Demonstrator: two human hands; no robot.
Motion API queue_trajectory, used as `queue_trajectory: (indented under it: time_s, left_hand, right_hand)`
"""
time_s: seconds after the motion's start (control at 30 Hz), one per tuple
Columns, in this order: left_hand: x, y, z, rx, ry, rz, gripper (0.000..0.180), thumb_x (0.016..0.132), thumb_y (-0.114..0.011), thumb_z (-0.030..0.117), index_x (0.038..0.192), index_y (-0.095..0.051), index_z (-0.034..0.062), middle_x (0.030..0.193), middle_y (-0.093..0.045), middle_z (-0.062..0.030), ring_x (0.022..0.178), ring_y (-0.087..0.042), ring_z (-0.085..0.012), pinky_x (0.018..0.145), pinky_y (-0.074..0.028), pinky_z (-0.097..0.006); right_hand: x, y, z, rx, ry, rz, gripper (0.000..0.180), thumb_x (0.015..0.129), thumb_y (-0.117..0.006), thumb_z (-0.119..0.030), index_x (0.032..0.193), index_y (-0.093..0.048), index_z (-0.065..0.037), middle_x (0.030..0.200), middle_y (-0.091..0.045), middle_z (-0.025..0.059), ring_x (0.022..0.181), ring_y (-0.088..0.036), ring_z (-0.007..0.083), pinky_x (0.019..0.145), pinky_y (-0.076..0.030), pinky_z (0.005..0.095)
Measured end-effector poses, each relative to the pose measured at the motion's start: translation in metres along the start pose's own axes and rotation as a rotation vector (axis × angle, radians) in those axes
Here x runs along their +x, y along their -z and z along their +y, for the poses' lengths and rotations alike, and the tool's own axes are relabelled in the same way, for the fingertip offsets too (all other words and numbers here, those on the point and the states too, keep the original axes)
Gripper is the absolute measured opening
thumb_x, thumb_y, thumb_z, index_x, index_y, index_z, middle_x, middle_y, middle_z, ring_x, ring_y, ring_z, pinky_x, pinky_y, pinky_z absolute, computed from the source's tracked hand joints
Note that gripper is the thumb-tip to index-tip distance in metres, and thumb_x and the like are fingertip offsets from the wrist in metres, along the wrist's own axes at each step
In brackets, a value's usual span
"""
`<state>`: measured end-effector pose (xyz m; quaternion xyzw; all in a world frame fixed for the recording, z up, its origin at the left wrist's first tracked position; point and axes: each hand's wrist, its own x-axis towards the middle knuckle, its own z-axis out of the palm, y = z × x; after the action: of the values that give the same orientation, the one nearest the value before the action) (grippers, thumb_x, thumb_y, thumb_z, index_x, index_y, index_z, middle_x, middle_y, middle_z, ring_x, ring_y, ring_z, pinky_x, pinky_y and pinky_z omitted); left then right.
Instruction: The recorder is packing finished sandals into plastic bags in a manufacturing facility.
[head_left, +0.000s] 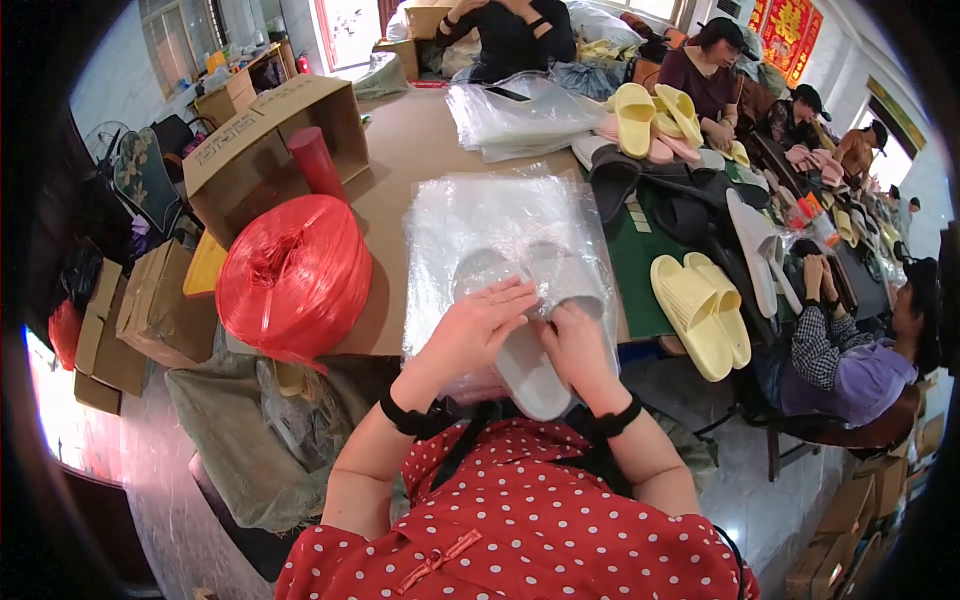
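A pair of grey slippers (pixel 536 378) lies partly inside a clear plastic bag (pixel 450 225) on top of a stack of such bags at the table's near edge. The toe ends show through the film, while one heel sticks out toward me. My left hand (pixel 490 318) rests over the slippers and bag with its fingers stretched out. On the other side, my right hand (pixel 580 345) has its fingers curled round the side of a grey slipper; its fingertips are partly hidden.
A big red twine roll (pixel 293 275) and an open cardboard box (pixel 275 150) are on the left. More clear bags (pixel 520 115) lie at the back. Yellow slippers (pixel 700 310) and dark slippers (pixel 685 210) cover the right side. Several people sit around, one in purple (pixel 865 375) nearby.
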<state>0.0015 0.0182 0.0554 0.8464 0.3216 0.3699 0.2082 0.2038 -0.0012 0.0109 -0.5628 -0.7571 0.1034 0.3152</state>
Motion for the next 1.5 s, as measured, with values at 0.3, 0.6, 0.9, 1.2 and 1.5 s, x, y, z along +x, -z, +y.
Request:
queue_trajectory:
  time_s: [0.3, 0.6, 0.9, 1.2, 1.5]
  left_hand:
    - [-0.002, 0.006, 0.006, 0.000, -0.071, -0.013, 0.034, 0.089, -0.060, 0.001, 0.122, -0.068, 0.0046, 0.134, -0.064, -0.0117, 0.130, -0.055, -0.0333, 0.107, -0.046, -0.042]
    - [-0.009, 0.026, -0.001, -0.107, 0.024, 0.046, 0.031, 0.090, -0.058, -0.001, 0.119, -0.070, 0.0042, 0.137, -0.062, -0.0121, 0.134, -0.052, -0.0360, 0.111, -0.042, -0.042]
    - [-0.033, 0.024, -0.006, -0.126, 0.049, 0.008, 0.035, 0.089, -0.057, -0.002, 0.118, -0.071, 0.0122, 0.146, -0.055, -0.0111, 0.143, -0.039, -0.0391, 0.117, -0.031, -0.047]
    - [-0.041, 0.028, -0.018, 0.075, 0.102, 0.221, 0.033, 0.087, -0.064, 0.004, 0.118, -0.071, 0.0118, 0.139, -0.059, -0.0123, 0.134, -0.049, -0.0388, 0.112, -0.038, -0.047]
    - [-0.078, 0.012, -0.039, 0.354, 0.406, 0.331, 0.055, 0.086, -0.071, 0.015, 0.138, -0.054, 0.0078, 0.138, -0.051, -0.0255, 0.118, -0.059, -0.0370, 0.099, -0.049, -0.043]
  right_hand:
    - [0.073, -0.076, 0.018, 0.182, -0.093, 0.008, 0.020, 0.088, -0.065, -0.017, 0.104, -0.060, -0.006, 0.110, -0.062, 0.0161, 0.105, -0.061, 0.0327, 0.088, -0.053, 0.0370]
    - [0.121, -0.074, 0.005, -0.081, -0.060, 0.232, 0.025, 0.099, -0.053, -0.023, 0.094, -0.062, 0.000, 0.095, -0.061, 0.0235, 0.092, -0.061, 0.0423, 0.077, -0.052, 0.0491]
    - [0.107, -0.089, -0.015, -0.135, 0.055, 0.315, 0.023, 0.098, -0.056, -0.024, 0.093, -0.062, -0.002, 0.091, -0.063, 0.0210, 0.084, -0.064, 0.0398, 0.075, -0.053, 0.0486]
    - [0.131, -0.102, -0.004, -0.111, -0.252, 0.275, 0.025, 0.096, -0.061, -0.024, 0.100, -0.060, 0.001, 0.093, -0.064, 0.0207, 0.093, -0.066, 0.0376, 0.084, -0.053, 0.0489]
    - [0.037, -0.042, -0.033, 0.080, 0.088, 0.149, 0.049, 0.088, -0.070, -0.024, 0.128, -0.058, 0.001, 0.113, -0.057, 0.0212, 0.109, -0.054, 0.0405, 0.097, -0.044, 0.0477]
